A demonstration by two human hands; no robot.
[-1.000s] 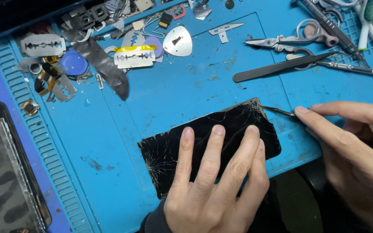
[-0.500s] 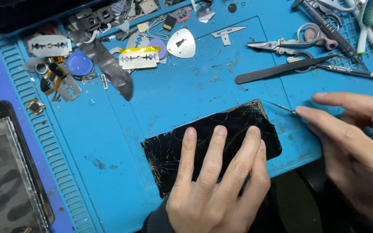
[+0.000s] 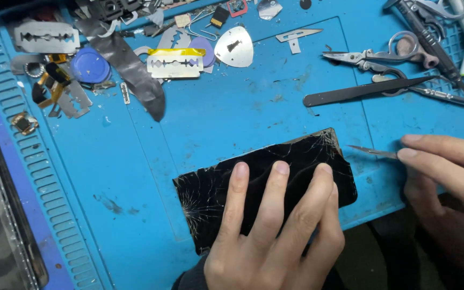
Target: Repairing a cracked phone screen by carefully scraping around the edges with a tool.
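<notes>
Pressing flat with fingers spread, the left hand (image 3: 275, 236) pins the cracked screen (image 3: 267, 185) to the counter (image 3: 232, 118), while the right hand (image 3: 447, 182) pinches a thin blade (image 3: 371, 152) just beside its corner.

Toward the far edge of the blue work mat (image 3: 232, 113) lie a razor blade (image 3: 174, 63) wrapped in yellow tape, a silver triangular pick (image 3: 234, 46) and a blue round cap (image 3: 90, 65). Black tweezers (image 3: 366, 91) and small scissors (image 3: 374, 55) rest near the far right corner.
</notes>
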